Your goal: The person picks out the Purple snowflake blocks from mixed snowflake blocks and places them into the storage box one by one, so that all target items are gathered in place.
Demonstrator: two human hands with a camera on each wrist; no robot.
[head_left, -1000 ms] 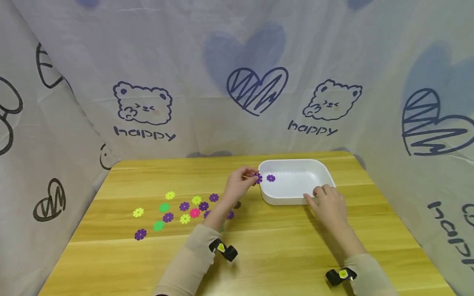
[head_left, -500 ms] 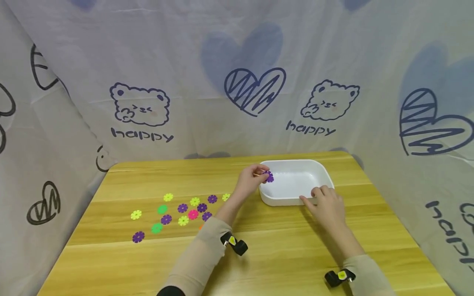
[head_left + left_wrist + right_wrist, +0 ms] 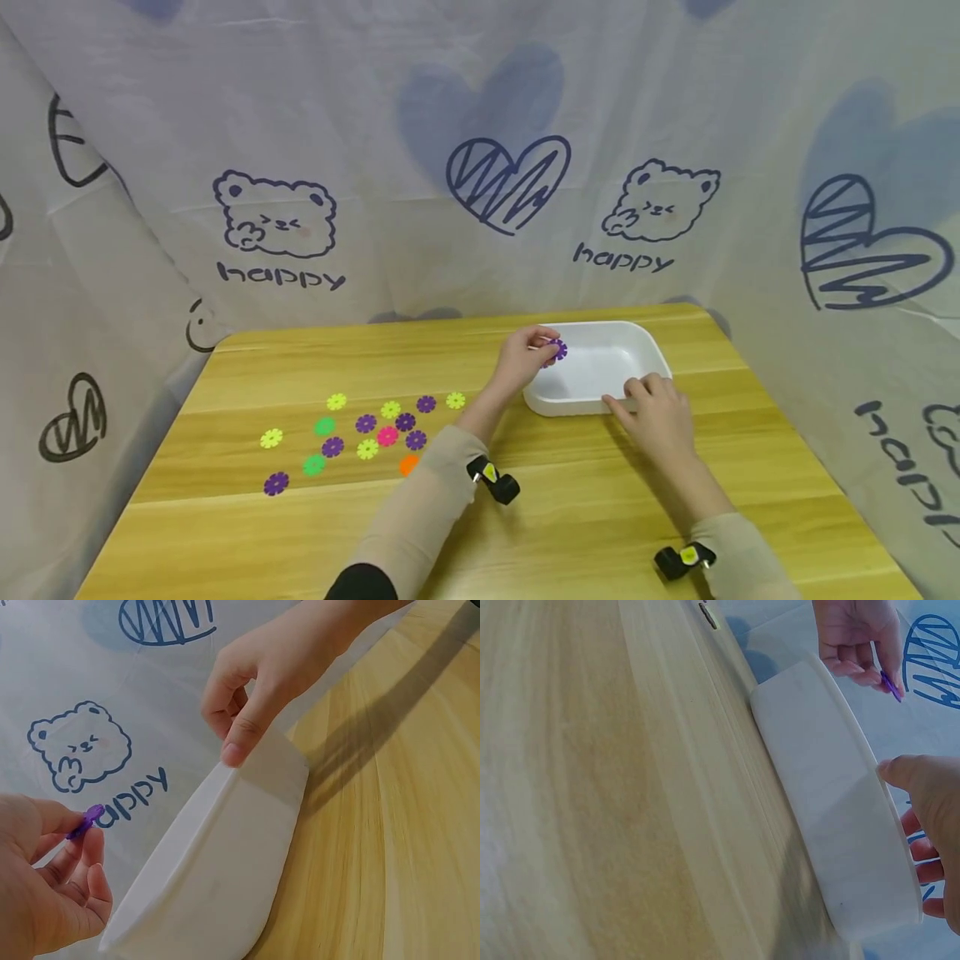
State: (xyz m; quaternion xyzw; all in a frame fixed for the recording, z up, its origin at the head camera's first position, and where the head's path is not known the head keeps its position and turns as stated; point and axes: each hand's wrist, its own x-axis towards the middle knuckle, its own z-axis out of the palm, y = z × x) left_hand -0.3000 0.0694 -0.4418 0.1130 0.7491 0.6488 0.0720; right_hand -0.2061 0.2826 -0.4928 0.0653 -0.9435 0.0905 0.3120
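Note:
In the head view my left hand (image 3: 521, 358) is over the left end of a white plastic tub (image 3: 540, 408), pinching a purple snowflake disc (image 3: 559, 348) between thumb and fingertips. The left wrist view shows this purple disc (image 3: 85, 822) nearly edge-on, above the rim. A bit of purple shows below the hand; I cannot tell whether it is a second disc. My right hand (image 3: 660, 417) grips the tub's near rim towards the right, and in the right wrist view its thumb (image 3: 900, 771) rests on the rim with the other fingers on the inner side.
Left of the tub, several snowflake discs lie loose on the wooden table (image 3: 600, 517): purple (image 3: 277, 483), yellow (image 3: 272, 437), green (image 3: 314, 464), pink (image 3: 387, 436) and orange (image 3: 409, 464). A printed cloth (image 3: 390, 250) hangs behind the table and at both sides.
My left hand has moved right, from the tub's left edge to above its inside, still pinching a purple disc. The right hand keeps its grip on the rim. An orange disc has come into sight.

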